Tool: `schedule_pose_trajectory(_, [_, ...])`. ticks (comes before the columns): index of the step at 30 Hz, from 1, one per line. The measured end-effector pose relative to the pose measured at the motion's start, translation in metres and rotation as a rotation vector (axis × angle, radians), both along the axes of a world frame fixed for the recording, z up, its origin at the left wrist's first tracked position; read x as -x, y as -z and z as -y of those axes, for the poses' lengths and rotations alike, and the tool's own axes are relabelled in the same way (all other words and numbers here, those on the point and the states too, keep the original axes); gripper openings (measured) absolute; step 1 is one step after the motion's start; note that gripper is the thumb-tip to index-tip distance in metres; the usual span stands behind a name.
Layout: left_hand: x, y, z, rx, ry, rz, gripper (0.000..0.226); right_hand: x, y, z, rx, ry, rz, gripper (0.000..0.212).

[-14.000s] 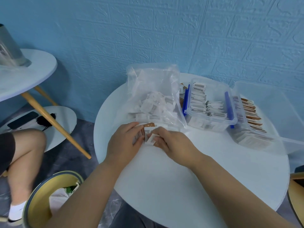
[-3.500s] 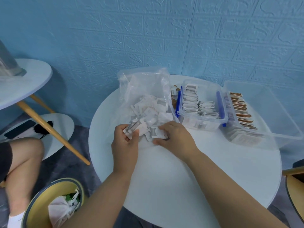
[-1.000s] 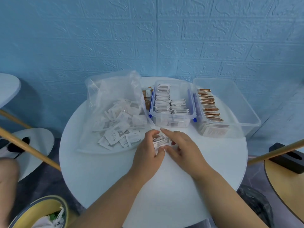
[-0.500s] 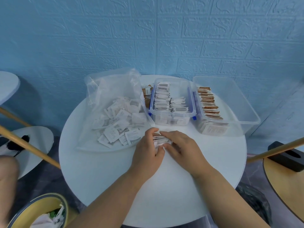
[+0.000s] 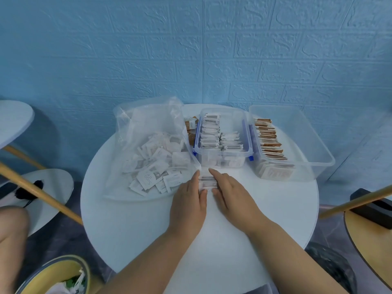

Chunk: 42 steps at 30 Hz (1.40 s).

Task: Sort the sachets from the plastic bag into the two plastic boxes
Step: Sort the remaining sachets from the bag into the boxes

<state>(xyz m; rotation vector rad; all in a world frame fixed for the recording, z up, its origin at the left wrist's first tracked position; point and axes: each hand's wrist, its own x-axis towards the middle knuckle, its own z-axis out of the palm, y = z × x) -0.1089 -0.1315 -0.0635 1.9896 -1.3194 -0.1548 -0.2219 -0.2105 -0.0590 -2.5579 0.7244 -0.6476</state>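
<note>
**STATUS: SORT PARTLY DONE, ONE STACK UNDER MY HANDS**

Hands: my left hand [image 5: 188,200] and right hand [image 5: 231,194] flank a small stack of white sachets [image 5: 207,182] on the table [image 5: 212,240], just in front of the blue-clipped box [image 5: 224,152]. Fingers are mostly straight and press the stack from both sides; they are not wrapped round it.

Done: blue-clipped box holds rows of white sachets, approx. half full. Larger clear box [image 5: 314,145], to its right, holds one row of brown sachets [image 5: 268,141] along its left wall.

Left: plastic bag [image 5: 148,124], left of the stack, holds a big loose pile [image 5: 152,172]. A few brown packets [image 5: 191,126] lie betw. bag and box.

Est.: well short of finish. Next req.: move stack into blue-clipped box w/o fanning it.
</note>
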Motion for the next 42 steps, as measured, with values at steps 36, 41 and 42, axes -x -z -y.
schedule_pose_trajectory(36, [-0.043, -0.035, 0.092, 0.256, -0.036, -0.028, 0.046, -0.037, -0.122, 0.184, 0.004, 0.133, -0.21, 0.022])
schedule_pose_trajectory(41, [-0.035, -0.027, 0.088, 0.214, -0.059, -0.203, 0.076, -0.047, -0.106, 0.201, 0.044, 0.109, -0.343, 0.021])
schedule_pose_trajectory(42, [-0.034, -0.026, 0.088, 0.211, -0.065, -0.211, 0.077, -0.05, -0.104, 0.203, 0.066, 0.093, -0.372, 0.02])
